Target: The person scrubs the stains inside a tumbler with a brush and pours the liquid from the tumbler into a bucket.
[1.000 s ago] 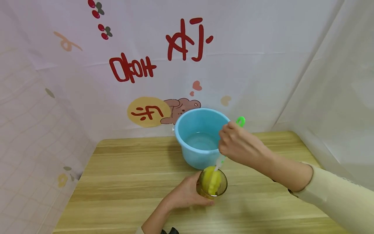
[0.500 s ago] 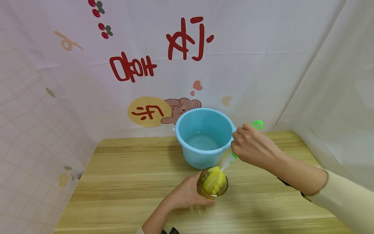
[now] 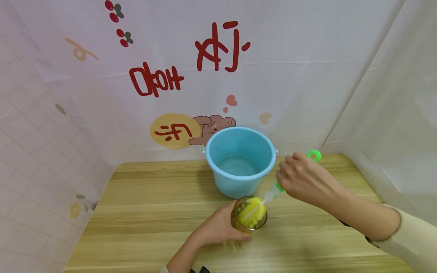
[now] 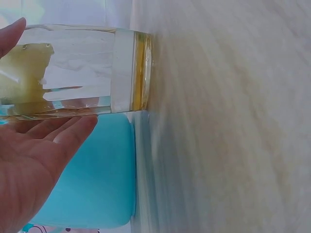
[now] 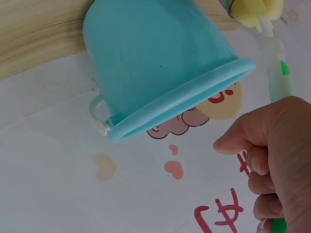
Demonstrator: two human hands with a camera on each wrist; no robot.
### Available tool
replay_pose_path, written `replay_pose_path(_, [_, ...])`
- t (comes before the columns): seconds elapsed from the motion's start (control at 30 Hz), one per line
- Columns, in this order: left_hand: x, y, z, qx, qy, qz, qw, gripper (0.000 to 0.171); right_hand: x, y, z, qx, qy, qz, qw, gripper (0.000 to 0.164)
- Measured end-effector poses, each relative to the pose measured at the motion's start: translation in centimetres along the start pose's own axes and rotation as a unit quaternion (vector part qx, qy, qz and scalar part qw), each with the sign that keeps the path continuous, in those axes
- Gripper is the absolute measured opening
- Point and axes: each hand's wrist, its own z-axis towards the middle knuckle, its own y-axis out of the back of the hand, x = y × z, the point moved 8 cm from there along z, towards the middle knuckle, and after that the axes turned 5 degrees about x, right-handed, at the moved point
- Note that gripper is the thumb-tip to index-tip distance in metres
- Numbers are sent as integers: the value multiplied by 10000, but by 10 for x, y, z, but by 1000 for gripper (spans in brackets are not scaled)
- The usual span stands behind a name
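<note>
My left hand [image 3: 220,225] grips an amber-tinted glass [image 4: 80,73] round its side. The left wrist view shows the glass upright, its base close to the wooden table. In the head view, my right hand [image 3: 302,178] is wrapped round the handle of a sponge bottle brush, whose green loop end [image 3: 315,155] sticks out behind the fist. The brush's yellow sponge head [image 3: 254,213] is down inside the glass's mouth, with the white stem slanting up to the right. Part of the handle is hidden in the right fist.
Just behind the glass stands a light blue bucket [image 3: 235,185] with some water in its bottom. The wooden table [image 3: 146,212] ends at a white printed curtain [image 3: 290,87] at the back. More white curtain hangs at both sides.
My right hand has moved right and slightly down, tilting the brush further over to the right. The sponge head stays in the glass. My left hand and the glass hold nearly still.
</note>
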Motion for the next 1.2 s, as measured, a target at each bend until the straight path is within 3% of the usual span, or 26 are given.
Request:
replay_pose_path(0.23, [0,1,0,5,28,-52,10000,86,4,10,-1,142,97,-281,9995,43])
replay_pose_path(0.53, [0,-1,2,50,-72,-183,9998,83,10,28,6,-12,258,-723,9971,26])
replay_pose_path(0.77, [-2,0,2,43,-202,-198,9996,86,14,41,23,-104,392,-892,9952,35])
replay_pose_path(1.2, [3,-1,2,83,-151,-220,9996,88,10,34,45,229,420,-1158,9921,40])
